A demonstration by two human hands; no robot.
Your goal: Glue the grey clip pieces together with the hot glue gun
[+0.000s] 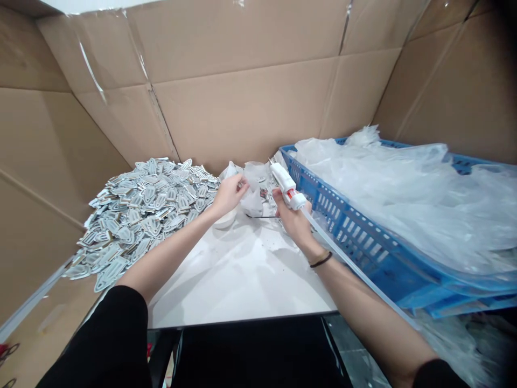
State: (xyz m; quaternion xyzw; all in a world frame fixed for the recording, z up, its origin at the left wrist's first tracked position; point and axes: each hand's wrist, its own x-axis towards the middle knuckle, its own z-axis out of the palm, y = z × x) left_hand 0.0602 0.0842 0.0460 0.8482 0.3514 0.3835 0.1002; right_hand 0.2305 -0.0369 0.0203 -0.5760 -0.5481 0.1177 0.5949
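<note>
Right hand [297, 220] wrapped round white plastic gun-shaped tool [281, 177], near blue slatted plastic crate [343, 215]. Left hand [228, 195] curled at translucent crumpled plastic film [252, 201]; hold unclear. Seemingly positioning; next move calls for steady tool.

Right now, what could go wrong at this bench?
1. The white gun's thin tip is near the left hand; it might scratch the fingers.
2. The strip trailing behind the right hand could snag on the blue crate.
3. The loose grey heap lies beside the left forearm; an elbow might scatter it.
</note>
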